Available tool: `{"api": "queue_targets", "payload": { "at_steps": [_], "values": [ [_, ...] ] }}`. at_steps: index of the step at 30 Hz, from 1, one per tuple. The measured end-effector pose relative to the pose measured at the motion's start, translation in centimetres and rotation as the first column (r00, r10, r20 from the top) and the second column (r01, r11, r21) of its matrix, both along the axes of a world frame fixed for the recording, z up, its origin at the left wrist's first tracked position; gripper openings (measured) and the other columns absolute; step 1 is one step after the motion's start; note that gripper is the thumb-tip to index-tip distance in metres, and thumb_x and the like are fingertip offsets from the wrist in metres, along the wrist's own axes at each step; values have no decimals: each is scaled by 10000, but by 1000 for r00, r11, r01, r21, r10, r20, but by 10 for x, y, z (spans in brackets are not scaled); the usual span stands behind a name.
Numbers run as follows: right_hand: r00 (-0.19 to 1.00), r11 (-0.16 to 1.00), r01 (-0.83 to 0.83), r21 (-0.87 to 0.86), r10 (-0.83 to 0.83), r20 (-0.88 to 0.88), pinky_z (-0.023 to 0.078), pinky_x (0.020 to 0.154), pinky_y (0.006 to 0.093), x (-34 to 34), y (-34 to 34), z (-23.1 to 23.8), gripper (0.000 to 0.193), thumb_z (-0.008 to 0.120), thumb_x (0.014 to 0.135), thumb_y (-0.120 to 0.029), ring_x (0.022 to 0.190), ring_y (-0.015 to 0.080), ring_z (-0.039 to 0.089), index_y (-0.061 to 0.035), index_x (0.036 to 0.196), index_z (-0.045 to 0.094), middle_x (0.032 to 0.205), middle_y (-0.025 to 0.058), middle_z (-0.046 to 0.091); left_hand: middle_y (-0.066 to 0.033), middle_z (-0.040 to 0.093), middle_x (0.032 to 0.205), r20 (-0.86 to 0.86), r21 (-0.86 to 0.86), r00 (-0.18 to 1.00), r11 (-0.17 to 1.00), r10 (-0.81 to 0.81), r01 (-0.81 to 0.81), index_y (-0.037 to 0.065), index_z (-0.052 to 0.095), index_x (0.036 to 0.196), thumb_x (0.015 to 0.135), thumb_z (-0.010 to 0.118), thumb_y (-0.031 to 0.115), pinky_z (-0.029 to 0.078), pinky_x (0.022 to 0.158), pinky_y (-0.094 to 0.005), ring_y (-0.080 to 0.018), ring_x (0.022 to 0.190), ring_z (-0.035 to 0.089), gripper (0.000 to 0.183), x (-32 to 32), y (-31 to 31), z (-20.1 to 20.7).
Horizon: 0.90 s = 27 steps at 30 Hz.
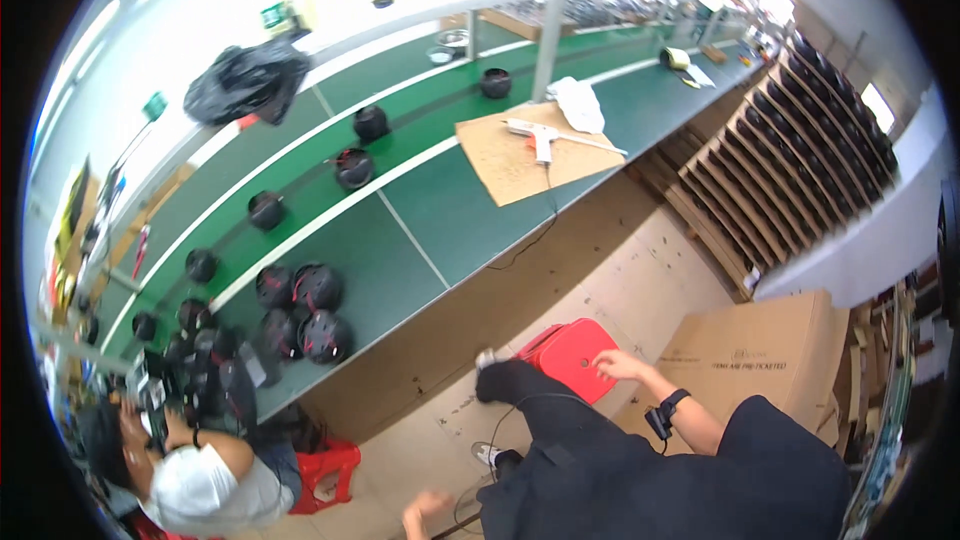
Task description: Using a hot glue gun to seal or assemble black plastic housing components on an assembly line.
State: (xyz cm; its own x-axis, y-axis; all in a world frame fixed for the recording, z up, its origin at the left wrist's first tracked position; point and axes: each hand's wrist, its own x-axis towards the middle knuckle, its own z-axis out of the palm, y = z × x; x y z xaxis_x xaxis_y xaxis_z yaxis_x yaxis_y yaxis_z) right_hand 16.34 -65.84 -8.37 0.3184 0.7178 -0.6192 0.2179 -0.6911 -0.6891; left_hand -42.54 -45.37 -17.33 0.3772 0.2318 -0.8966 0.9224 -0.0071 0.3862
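Note:
My right hand (621, 366) hangs over the red plastic stool (575, 355), fingers loosely apart with nothing in them. A black band with a small device (662, 416) is on that wrist. Low in the view, my left hand (428, 506) is smeared by motion, so its fingers cannot be made out. On the green workbench (425, 230) ahead lies a cardboard sheet (490, 165), bearing a white glue gun (540, 140) with a dark cord. A crumpled white bag (578, 105) sits at the sheet's far edge. Neither hand touches these.
Several round black shells (318, 288), some with red parts, stand along the bench and belt. At lower left a co-worker (205, 480) sits on a red stool (330, 470). Large cardboard boxes (740, 355) stand to my right, before a layered stack of black shells (790, 155).

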Motion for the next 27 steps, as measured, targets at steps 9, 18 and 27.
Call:
{"api": "queue_targets", "payload": {
  "at_steps": [9,18,27],
  "values": [
    [684,783,390,484,-599,417,578,714,368,267,249,-32,374,679,933,-307,824,258,736,41,1068,708,922,169,752,-172,744,1083,563,641,716,765,-412,-64,19,671,1137,897,676,289,554,893,-427,-355,1027,710,362,562,365,236],
    [613,796,560,232,-585,531,541,649,417,386,474,-13,573,844,738,-487,716,299,713,49,885,708,772,199,711,-302,382,1529,611,744,707,565,-356,-358,84,218,1588,649,883,486,447,1102,-496,-463,1377,437,1219,982,605,143],
    [652,655,756,-3,-752,-98,554,566,319,421,430,-10,643,782,821,-297,768,205,697,-31,1339,509,1041,92,672,-289,439,1450,664,733,666,473,-340,-489,1,262,1536,532,953,393,471,1061,-515,-470,1265,515,1280,1072,628,109]
  ]
}}
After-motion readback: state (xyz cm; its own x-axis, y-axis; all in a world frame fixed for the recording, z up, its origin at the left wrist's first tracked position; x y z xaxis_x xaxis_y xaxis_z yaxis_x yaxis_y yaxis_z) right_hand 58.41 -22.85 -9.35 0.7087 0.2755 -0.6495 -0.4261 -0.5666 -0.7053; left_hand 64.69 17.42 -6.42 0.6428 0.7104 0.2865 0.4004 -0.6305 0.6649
